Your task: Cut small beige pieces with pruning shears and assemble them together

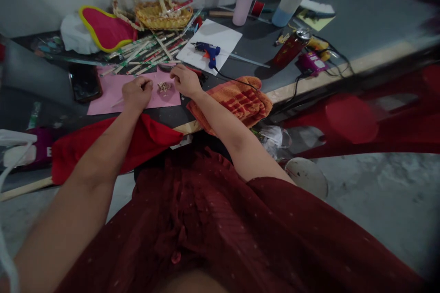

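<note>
My left hand (137, 93) is closed over a pink sheet (106, 84), thumb and forefinger pressed together. What it pinches, if anything, is too small to name; a thin pale sliver shows on the sheet beside it. A small heap of short, pale cut pieces (164, 86) lies between my hands. My right hand (186, 81) reaches past the sheet's right end, its fingers curled downward, and whatever they grip is hidden. Close behind that hand is a dark tool with a red part (196, 73), mostly covered. Patterned paper-wrapped sticks (151, 52) lie in a loose pile behind the sheet.
A blue glue gun (209, 51) rests on white paper (228, 36). A phone (85, 83) is at left; an orange towel (237, 100) and red cloth (151, 135) lie at the front edge. Behind stand a basket (163, 20), bottles (244, 2) and a can (290, 49).
</note>
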A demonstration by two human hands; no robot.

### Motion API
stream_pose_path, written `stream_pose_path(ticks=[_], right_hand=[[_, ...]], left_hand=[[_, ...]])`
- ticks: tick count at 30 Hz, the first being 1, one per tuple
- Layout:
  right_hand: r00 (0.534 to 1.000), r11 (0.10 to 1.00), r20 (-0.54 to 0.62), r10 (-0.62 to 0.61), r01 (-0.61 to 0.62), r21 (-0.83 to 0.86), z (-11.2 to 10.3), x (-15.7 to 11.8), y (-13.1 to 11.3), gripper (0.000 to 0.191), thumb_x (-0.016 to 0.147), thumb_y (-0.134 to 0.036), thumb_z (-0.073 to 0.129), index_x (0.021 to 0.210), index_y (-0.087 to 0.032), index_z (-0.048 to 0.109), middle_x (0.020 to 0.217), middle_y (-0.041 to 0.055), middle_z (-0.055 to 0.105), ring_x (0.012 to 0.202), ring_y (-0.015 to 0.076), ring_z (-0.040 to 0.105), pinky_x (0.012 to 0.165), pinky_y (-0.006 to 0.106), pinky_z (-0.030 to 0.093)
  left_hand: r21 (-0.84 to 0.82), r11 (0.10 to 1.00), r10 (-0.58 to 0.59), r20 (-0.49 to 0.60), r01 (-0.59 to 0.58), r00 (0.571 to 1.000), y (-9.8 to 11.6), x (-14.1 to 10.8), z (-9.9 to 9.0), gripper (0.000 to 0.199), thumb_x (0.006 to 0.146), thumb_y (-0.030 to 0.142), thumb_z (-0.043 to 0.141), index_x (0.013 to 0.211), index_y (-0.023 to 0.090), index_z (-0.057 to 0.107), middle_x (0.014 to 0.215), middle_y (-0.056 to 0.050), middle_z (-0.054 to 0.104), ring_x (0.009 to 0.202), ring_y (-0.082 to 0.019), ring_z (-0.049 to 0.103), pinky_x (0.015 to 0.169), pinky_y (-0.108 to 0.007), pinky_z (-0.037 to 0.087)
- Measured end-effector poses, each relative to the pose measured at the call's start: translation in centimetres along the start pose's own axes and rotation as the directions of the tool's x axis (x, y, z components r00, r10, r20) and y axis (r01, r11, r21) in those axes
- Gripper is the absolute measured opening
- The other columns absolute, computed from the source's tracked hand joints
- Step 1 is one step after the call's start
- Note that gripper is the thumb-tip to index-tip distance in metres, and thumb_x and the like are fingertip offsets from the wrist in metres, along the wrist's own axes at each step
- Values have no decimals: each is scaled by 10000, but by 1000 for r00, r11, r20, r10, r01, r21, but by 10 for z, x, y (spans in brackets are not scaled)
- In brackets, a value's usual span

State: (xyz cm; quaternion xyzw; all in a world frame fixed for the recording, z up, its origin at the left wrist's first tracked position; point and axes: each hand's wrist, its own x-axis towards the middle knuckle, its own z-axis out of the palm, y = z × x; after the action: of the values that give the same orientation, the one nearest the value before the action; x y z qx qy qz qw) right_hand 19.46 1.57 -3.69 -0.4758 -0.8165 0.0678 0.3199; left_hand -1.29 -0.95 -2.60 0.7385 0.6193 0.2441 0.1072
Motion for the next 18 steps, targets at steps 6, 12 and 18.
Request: stream_pose_path(ticks=[6, 12, 18], right_hand=[[999, 1000, -32, -24, 25, 14, 1, -1, 1, 298, 791, -64, 342, 921, -168, 589, 992, 51, 586, 922, 160, 559, 788, 268, 417], [1000, 1000, -25, -14, 14, 15, 2, 0, 1, 291, 787, -65, 347, 909, -170, 590, 1002, 47, 588, 877, 153, 564, 774, 268, 423], [1000, 1000, -18, -22, 22, 15, 1, -1, 0, 292, 780, -71, 353, 902, -170, 600, 1000, 57, 593, 904, 163, 563, 785, 274, 422]], left_hand=[[5, 1000, 22, -77, -21, 997, 3, -1, -2, 264, 849, 373, 448, 953, 230, 644, 935, -26, 682, 831, -176, 604, 766, -298, 433], [4, 1000, 27, -88, -27, 996, 5, -2, -4, 244, 844, 371, 461, 935, 249, 652, 940, -12, 692, 851, -179, 610, 772, -303, 437], [-17, 1000, 18, -78, -20, 997, 2, -2, 0, 255, 841, 381, 464, 953, 251, 653, 941, -18, 697, 848, -181, 613, 765, -297, 438]])
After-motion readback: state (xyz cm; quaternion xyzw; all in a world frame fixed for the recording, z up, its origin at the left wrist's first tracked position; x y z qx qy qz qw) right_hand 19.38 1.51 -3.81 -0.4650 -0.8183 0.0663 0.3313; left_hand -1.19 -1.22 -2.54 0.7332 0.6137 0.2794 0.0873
